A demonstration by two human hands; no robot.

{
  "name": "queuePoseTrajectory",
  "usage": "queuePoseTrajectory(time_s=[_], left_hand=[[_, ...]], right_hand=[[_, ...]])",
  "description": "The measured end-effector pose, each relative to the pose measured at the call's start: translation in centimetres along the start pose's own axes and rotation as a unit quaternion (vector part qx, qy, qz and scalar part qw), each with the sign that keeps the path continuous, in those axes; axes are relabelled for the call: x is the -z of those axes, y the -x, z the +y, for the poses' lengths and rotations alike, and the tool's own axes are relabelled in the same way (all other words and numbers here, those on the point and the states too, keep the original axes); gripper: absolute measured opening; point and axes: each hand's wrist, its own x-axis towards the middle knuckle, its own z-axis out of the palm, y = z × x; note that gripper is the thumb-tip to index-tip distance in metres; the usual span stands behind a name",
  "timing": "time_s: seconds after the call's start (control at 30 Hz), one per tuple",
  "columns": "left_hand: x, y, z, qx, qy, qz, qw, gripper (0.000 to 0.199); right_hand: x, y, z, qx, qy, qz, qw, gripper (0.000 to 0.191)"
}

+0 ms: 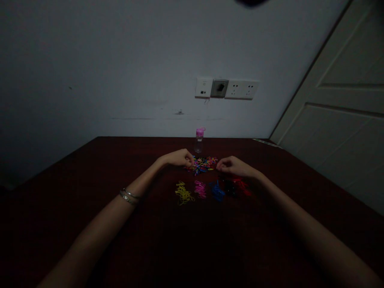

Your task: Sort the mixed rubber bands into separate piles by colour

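A mixed pile of small, multicoloured rubber bands (204, 164) lies on the dark red table. My left hand (180, 157) touches the pile's left edge, fingers curled and pressed together. Just right of the pile, my right hand (233, 165) has its fingertips closed in a pinch. Whatever either hand holds is too small or hidden to make out. Nearer to me are sorted heaps in a row: yellow bands (183, 193), pink bands (200, 189), blue bands (217, 191), black bands (230, 187) and red bands (242, 187), the last two below my right hand.
A clear bottle with a pink cap (199, 141) stands behind the pile, near the wall. Sockets and a switch plate (226, 89) are on the wall above. A pale panelled door (339, 104) rises at the right. The light is dim over the table (144, 248).
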Motion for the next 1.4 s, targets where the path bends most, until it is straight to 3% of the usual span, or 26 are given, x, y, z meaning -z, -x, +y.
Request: queuePoseTrajectory(time_s=[0.27,0.5,0.9,1.17,1.4], left_hand=[[-0.6,-0.3,0.3,0.004,0.019,0.018,1.0,0.021],[-0.8,-0.4,0.0,0.016,-0.031,0.031,0.999,0.02],[-0.2,-0.2,0.3,0.001,0.004,0.082,0.997,0.028],[-0.9,-0.1,2.0,-0.009,0.069,-0.108,0.992,0.019],[-2.1,-0.6,2.1,0.018,0.079,-0.213,0.974,0.018]], right_hand=[[-1.6,-0.3,-2.3,0.04,0.01,0.0,0.999,0.026],[-1.6,-0.4,-1.7,0.041,0.017,-0.003,0.999,0.026],[-1.4,-0.2,-1.9,0.047,0.017,0.0,0.999,0.024],[-1.2,-0.7,-0.3,0.014,0.083,0.06,0.995,0.02],[-1.1,-0.8,0.9,0.017,0.189,0.12,0.974,0.019]])
